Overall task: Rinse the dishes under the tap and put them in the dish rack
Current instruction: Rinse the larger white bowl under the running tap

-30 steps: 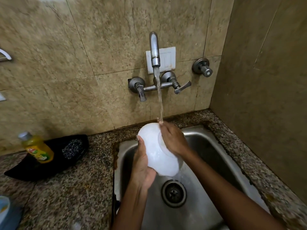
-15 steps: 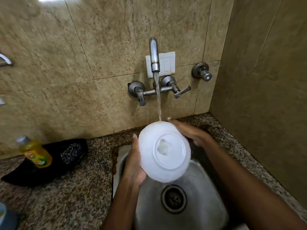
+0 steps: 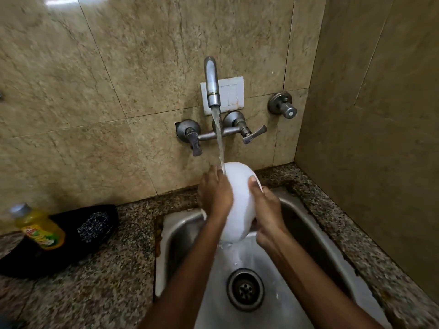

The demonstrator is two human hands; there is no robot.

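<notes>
A white bowl (image 3: 238, 200) is held on edge over the steel sink (image 3: 316, 236), its rounded outside facing me. Water runs from the wall tap (image 3: 212, 84) onto the bowl's top edge. My left hand (image 3: 215, 193) lies flat against the bowl's left side, fingers up by the stream. My right hand (image 3: 267, 213) grips its right side with the thumb pressed on the outer wall. The bowl's inside is hidden. No dish rack is in view.
The sink drain (image 3: 245, 289) sits below the bowl. On the granite counter (image 3: 107, 281) at left lie a black tray (image 3: 71, 243) with a steel scrubber (image 3: 93, 225) and a yellow dish-soap bottle (image 3: 39, 230). A tiled wall closes the right side.
The bowl has been turned from base-towards-me to edge-on. My left hand slid up over its left side; my right hand came from behind the rim to grip its right side.
</notes>
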